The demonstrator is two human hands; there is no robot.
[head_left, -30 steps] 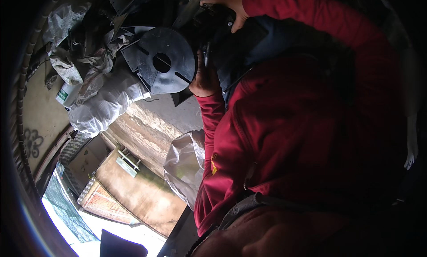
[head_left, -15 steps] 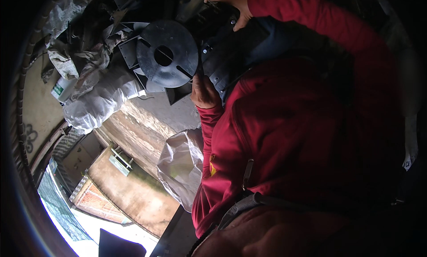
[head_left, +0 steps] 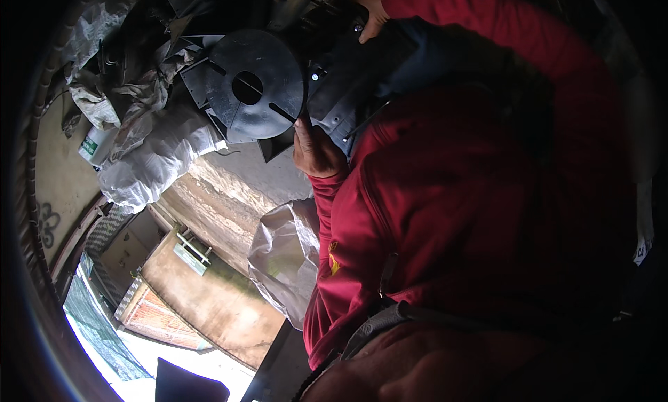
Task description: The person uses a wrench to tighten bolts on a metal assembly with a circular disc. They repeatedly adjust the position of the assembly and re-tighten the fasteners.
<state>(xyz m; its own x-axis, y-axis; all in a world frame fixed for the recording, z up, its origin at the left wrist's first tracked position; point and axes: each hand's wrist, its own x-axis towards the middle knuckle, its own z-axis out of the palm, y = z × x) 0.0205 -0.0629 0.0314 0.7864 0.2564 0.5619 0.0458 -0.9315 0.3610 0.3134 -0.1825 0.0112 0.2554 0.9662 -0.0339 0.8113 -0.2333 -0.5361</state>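
Since a second ago the dark round disc [head_left: 256, 94] has slid toward twelve o'clock and turned more face-on to me, so I judge it is being lined up. My left hand [head_left: 314, 150] pinches its four o'clock edge; my right hand [head_left: 356, 5] grips the dark machine housing [head_left: 348, 82]. Its slot runs eight to two.

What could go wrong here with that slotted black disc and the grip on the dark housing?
The left hand grips only the lower edge of the dark housing, right beside the round black disc; a slip could pinch fingers against the disc's rim or slots. The right hand steadies the top with fingertips alone, so the assembly might tip. Loose white sacks and crumpled wrapping crowd the disc's left side and could snag it.
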